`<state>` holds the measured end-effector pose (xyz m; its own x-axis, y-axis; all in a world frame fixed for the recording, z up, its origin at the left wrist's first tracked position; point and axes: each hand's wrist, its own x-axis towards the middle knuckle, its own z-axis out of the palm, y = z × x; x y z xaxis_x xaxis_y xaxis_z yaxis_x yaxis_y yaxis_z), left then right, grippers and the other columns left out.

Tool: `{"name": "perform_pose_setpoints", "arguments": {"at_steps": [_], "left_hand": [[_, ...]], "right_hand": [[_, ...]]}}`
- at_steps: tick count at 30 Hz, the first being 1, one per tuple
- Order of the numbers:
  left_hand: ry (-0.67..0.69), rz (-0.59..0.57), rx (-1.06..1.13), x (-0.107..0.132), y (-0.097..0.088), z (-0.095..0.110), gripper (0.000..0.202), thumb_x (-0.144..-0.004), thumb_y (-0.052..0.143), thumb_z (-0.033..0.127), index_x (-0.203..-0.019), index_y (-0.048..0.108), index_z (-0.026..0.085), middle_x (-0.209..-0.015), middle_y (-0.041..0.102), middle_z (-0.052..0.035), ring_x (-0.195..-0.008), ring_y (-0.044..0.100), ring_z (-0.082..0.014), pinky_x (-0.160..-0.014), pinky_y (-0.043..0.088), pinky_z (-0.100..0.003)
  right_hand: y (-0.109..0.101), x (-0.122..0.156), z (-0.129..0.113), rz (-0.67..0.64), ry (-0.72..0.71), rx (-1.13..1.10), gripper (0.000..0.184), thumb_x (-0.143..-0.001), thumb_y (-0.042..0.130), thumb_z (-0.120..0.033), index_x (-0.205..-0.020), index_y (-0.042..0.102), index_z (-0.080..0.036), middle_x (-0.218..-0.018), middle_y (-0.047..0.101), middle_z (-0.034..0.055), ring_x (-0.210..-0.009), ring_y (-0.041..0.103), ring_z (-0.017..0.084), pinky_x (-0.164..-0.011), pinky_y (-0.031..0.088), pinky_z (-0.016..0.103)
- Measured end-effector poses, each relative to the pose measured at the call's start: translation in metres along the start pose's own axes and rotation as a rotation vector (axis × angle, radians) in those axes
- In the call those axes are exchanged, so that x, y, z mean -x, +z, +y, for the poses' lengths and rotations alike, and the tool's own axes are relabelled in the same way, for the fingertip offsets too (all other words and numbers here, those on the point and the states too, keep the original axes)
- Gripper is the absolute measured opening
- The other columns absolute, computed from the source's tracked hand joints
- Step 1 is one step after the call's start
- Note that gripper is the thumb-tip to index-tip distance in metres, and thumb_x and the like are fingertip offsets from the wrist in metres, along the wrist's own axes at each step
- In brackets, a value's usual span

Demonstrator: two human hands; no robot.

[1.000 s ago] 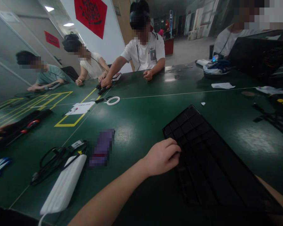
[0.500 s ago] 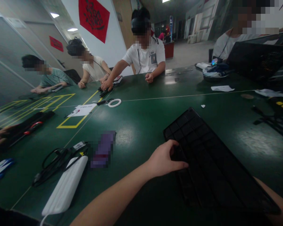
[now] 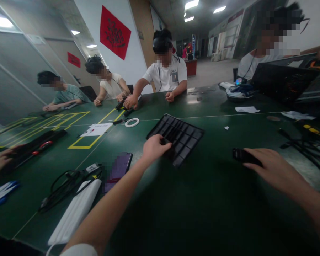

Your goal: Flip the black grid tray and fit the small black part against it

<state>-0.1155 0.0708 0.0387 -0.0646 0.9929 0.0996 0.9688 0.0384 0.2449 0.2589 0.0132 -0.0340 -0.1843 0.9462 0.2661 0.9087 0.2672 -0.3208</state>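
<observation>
Gripping the near edge of a black compartment tray (image 3: 181,137), the person's left hand (image 3: 154,147) has its fingers curled narrowly over the rim. The tray lies flat in the middle of the green tabletop (image 3: 202,213). As far as I can make out in this dim light, its pockets are all bare, so nothing looks loaded yet. The right hand (image 3: 269,167) lies palm down, well apart from the tray, with fingertips on a small black block (image 3: 241,155). I cannot tell whether it grasps the block or only touches it, and the block remains outside the tray.

To the left lie a white pouch (image 3: 74,211), tangled black cables (image 3: 66,181) and a dark phone (image 3: 118,170). Further off are a white tape ring (image 3: 132,122) and a printed sheet (image 3: 96,129).

As for writing, the red wall hanging (image 3: 114,32) bears dark characters too blurred to read. The print on the sheet and a small white tag among the cables are too small to make out. No brand shows on the tray.
</observation>
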Motion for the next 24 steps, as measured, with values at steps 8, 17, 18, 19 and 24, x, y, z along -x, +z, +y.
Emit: {"name": "perform_pose_setpoints", "arguments": {"at_steps": [8, 17, 18, 19, 24], "left_hand": [[-0.317, -0.061, -0.136, -0.077, -0.007, -0.067, 0.046, -0.069, 0.055, 0.05, -0.086, 0.064, 0.009, -0.097, 0.064, -0.0182, -0.091, 0.06, -0.0312, -0.067, 0.046, -0.032], [-0.276, -0.081, -0.118, -0.079, -0.004, -0.063, 0.036, -0.067, 0.063, 0.037, -0.088, 0.064, 0.008, -0.102, 0.062, -0.0193, -0.098, 0.057, -0.0317, -0.074, 0.044, -0.032], [-0.255, -0.078, -0.098, -0.075, -0.002, -0.057, 0.035, -0.069, 0.061, 0.038, -0.088, 0.063, 0.008, -0.101, 0.062, -0.0192, -0.097, 0.057, -0.031, -0.074, 0.044, -0.032], [-0.227, -0.075, -0.072, -0.068, 0.002, -0.05, 0.035, -0.071, 0.06, 0.038, -0.089, 0.062, 0.008, -0.1, 0.063, -0.0183, -0.095, 0.058, -0.0298, -0.072, 0.044, -0.031], [0.019, -0.094, 0.148, -0.008, 0.024, 0.006, 0.035, -0.077, 0.055, 0.041, -0.099, 0.057, 0.014, -0.086, 0.062, -0.0065, -0.08, 0.058, -0.0179, -0.064, 0.042, -0.024]], "right_hand": [[0.014, 0.009, 0.066, -0.034, 0.18, 0.305, 0.057, -0.074, 0.032, -0.05, -0.104, 0.055, -0.008, -0.095, 0.055, 0.0229, -0.084, 0.051, 0.037, -0.075, 0.042, 0.051], [0.006, 0.001, 0.038, -0.146, 0.3, 0.184, 0.064, -0.072, 0.026, -0.051, -0.107, 0.055, -0.006, -0.103, 0.054, 0.021, -0.096, 0.046, 0.038, -0.084, 0.038, 0.053], [0.006, 0.001, 0.032, -0.137, 0.285, 0.125, 0.067, -0.072, 0.027, -0.053, -0.11, 0.053, -0.005, -0.107, 0.054, 0.0198, -0.099, 0.045, 0.037, -0.088, 0.036, 0.052], [0.007, 0.0, 0.024, -0.126, 0.265, 0.048, 0.069, -0.072, 0.03, -0.056, -0.114, 0.051, -0.005, -0.11, 0.053, 0.0178, -0.103, 0.044, 0.035, -0.091, 0.036, 0.05], [0.013, 0.002, -0.037, -0.177, 0.108, -0.268, 0.054, -0.077, 0.042, -0.052, -0.124, 0.041, -0.024, -0.121, 0.047, 0.0028, -0.115, 0.038, 0.021, -0.1, 0.032, 0.043]]}}
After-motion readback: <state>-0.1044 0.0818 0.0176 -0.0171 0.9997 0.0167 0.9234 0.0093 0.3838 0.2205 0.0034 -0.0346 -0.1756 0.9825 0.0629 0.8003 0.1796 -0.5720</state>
